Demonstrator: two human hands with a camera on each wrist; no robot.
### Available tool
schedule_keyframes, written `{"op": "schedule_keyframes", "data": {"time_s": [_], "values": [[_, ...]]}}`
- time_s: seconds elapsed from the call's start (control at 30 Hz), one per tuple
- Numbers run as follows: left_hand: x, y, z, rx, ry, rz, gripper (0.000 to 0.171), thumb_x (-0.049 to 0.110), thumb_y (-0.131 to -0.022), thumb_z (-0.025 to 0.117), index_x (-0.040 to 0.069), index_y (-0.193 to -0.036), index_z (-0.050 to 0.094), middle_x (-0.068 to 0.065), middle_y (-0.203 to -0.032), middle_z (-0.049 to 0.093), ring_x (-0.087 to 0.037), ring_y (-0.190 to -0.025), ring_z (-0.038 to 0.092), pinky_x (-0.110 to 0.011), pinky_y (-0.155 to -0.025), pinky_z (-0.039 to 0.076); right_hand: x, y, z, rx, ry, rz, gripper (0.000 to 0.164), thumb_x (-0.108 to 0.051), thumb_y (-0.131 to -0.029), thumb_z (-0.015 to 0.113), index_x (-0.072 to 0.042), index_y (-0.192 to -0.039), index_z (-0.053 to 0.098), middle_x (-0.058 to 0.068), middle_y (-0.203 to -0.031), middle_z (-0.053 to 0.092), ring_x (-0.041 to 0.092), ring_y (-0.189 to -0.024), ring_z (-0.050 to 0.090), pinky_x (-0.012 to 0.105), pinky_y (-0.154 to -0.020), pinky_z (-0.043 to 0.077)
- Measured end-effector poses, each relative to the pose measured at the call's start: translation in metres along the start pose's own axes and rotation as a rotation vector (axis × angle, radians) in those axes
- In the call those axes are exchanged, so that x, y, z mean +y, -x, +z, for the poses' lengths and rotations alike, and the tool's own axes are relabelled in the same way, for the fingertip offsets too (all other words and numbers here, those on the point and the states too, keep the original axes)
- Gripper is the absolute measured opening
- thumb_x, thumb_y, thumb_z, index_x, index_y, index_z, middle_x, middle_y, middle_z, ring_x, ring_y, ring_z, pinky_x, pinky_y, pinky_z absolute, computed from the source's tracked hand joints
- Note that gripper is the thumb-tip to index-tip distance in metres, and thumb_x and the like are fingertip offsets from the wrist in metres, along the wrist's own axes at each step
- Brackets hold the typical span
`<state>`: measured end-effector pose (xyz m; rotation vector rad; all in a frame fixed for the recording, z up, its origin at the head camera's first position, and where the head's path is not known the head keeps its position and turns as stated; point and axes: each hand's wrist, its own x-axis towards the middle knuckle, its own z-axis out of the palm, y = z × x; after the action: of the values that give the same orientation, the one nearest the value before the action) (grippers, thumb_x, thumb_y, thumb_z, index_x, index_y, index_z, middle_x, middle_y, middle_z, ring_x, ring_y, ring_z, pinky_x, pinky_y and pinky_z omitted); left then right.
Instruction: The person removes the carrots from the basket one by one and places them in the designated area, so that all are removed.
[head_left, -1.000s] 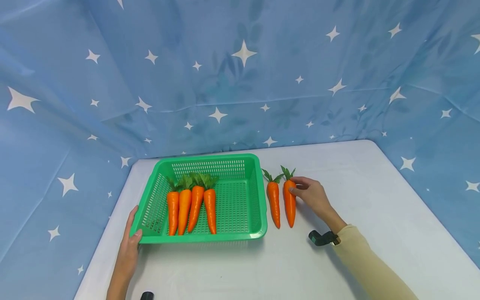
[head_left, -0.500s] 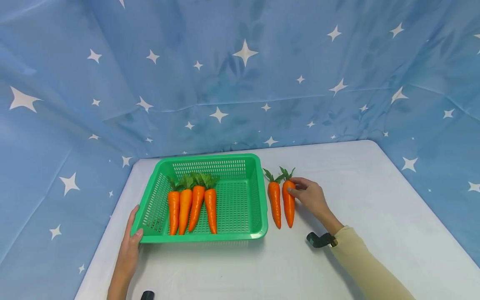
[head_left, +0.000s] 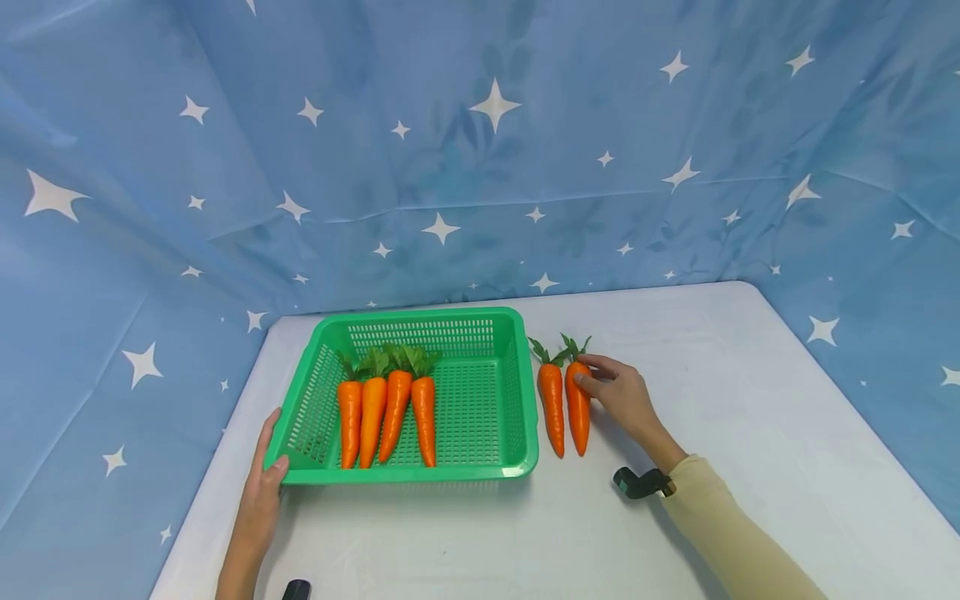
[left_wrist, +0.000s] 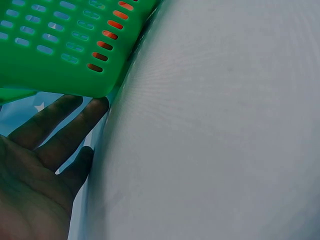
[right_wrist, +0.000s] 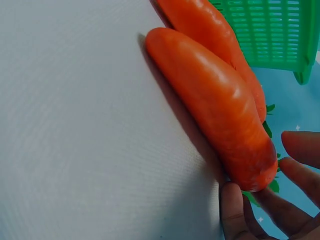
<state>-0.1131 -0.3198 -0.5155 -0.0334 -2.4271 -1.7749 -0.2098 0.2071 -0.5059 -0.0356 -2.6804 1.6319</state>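
A shallow green basket [head_left: 472, 474] sits at the back left of the table, several carrots [head_left: 372, 421] with leafy tops lined up in its left half. My left hand [head_left: 258, 500] holds its front left corner, thumb at the rim; in the left wrist view the fingers lie against the outside of the slotted wall [left_wrist: 45, 75]. Right of the basket, two carrots lie side by side. My right hand [head_left: 621, 400] pinches the outer carrot [head_left: 579, 421] by its leafy end. The inner carrot [head_left: 552, 408] lies between it and the basket.
White cloth covers the table [head_left: 712, 375]. A blue star-patterned curtain [head_left: 480, 167] hangs behind and along both sides. Black wrist camera mounts show at the right wrist [head_left: 633, 482] and at the bottom edge below the left hand [head_left: 297, 589].
The outer carrot has shifted slightly left, closer to the inner one, with my right hand at it. My left hand stays at the basket corner.
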Motion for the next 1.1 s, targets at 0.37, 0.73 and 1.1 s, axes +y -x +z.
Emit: {"op": "schedule_keyframes", "data": {"time_s": [0.37,0.73,1.1], "values": [[0.002,-0.004,0.002,0.008,0.011,0.017,0.063,0.029,-0.112,0.033,0.032,-0.174,0.019,-0.002,-0.179,0.007,-0.012,-0.157,0.013,-0.059,-0.122,0.007,-0.005,-0.006,-0.008,-0.009,0.03,-0.034,0.062,-0.031,-0.109,0.061,-0.011,-0.165,0.044,0.023,-0.174,0.021,0.044,-0.159,0.02,0.062,-0.119,0.03],[0.002,0.001,-0.001,0.004,-0.009,-0.022,0.064,0.03,-0.113,0.034,0.025,-0.174,0.016,-0.003,-0.179,0.007,-0.016,-0.159,0.01,-0.056,-0.123,0.009,-0.009,-0.007,-0.009,0.012,0.019,-0.034,0.079,-0.036,-0.107,0.061,-0.023,-0.174,0.02,0.012,-0.179,0.0,0.041,-0.162,0.003,0.077,-0.117,0.014],[0.0,0.001,0.0,0.004,-0.003,-0.019,0.063,0.03,-0.114,0.034,0.028,-0.174,0.017,-0.001,-0.179,0.008,-0.005,-0.154,0.015,-0.034,-0.12,0.015,-0.016,-0.01,-0.008,0.056,-0.025,-0.08,0.079,-0.037,-0.108,0.059,-0.024,-0.174,0.018,0.009,-0.179,0.007,0.032,-0.164,0.0,0.074,-0.12,0.011]]}}
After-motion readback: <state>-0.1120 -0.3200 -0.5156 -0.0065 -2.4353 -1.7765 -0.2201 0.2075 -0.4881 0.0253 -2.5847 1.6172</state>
